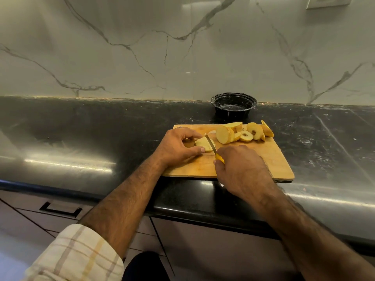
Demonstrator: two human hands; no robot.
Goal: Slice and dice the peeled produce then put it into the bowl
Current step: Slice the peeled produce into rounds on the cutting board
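Mid-dicing: left hand pinching slice, right hand gripping knife, blade seemingly mid-cut; bowl next.

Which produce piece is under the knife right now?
The pale piece held by the left hand, apart from the pile of slices at the board's far side.

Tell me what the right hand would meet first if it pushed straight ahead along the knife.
Probably the pale slice that the left hand pins down: the right hand points the knife into it, away from the other slices.
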